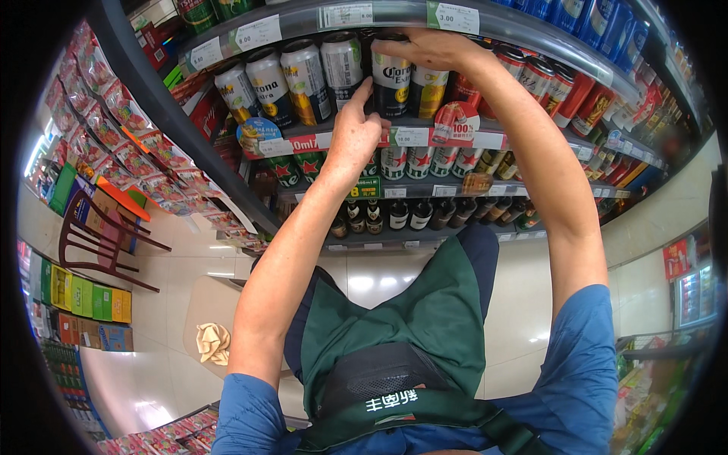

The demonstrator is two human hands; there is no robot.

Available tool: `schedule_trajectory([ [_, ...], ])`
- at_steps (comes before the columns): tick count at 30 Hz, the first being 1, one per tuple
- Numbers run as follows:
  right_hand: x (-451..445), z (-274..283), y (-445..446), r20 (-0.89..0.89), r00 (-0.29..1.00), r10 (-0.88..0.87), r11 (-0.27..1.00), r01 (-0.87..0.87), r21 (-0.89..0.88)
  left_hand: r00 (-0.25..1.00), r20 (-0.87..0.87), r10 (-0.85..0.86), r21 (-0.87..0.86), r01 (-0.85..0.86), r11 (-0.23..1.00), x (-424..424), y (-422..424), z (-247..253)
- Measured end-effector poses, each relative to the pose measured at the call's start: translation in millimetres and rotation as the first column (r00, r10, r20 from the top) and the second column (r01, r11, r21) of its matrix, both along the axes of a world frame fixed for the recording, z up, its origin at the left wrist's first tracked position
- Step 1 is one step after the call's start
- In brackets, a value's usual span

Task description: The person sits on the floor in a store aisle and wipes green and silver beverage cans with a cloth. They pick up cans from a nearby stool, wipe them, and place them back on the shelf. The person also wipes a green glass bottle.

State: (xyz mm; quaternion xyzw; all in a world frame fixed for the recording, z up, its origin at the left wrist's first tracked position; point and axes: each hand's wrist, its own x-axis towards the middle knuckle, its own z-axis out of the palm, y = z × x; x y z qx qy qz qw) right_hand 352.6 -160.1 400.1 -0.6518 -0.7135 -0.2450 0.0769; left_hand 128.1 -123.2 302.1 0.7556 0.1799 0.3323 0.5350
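My right hand [435, 48] reaches across the tops of the cans, its fingers over a Corona Extra can [392, 85] with a white top and dark base; whether it grips the can is hard to tell. Beside that can, my left hand [359, 128] stands in front of the shelf edge, index finger pointing up at the dark gap between two cans. To the left of the gap is a silver-and-dark can [343, 68], with several similar Corona cans in a row beyond it. A yellow-and-white can [427, 91] stands just right of the Corona can.
Red Budweiser cans [591, 111] stand farther right. Below are shelves of green Heineken cans [310, 166] and dark bottles [421, 215]. An upper shelf edge [392, 16] with price tags overhangs my right hand. Hanging packets [119, 102], a stool [199, 296] with a cloth [213, 343], and a wooden chair [96, 242] are at left.
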Motion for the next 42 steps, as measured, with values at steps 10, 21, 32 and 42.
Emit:
schedule_trajectory([
  [10,5,9,-9,0.278,0.960,-0.016,0.998,-0.002,0.066,1.000,-0.021,-0.012,-0.046,0.011,0.999,1,-2,0],
  [21,-52,34,-24,-0.349,0.893,-0.284,0.949,0.212,-0.232,0.998,-0.061,0.008,-0.061,-0.012,0.998,-7,1,-2],
  [32,-9,20,-16,0.243,0.969,-0.042,0.992,0.070,-0.107,0.999,-0.019,-0.028,-0.074,0.027,0.997,-2,-4,2],
  [42,-28,20,-23,-0.279,0.958,-0.059,0.998,0.050,-0.038,0.999,-0.036,0.003,-0.059,-0.005,0.998,-6,-1,2],
])
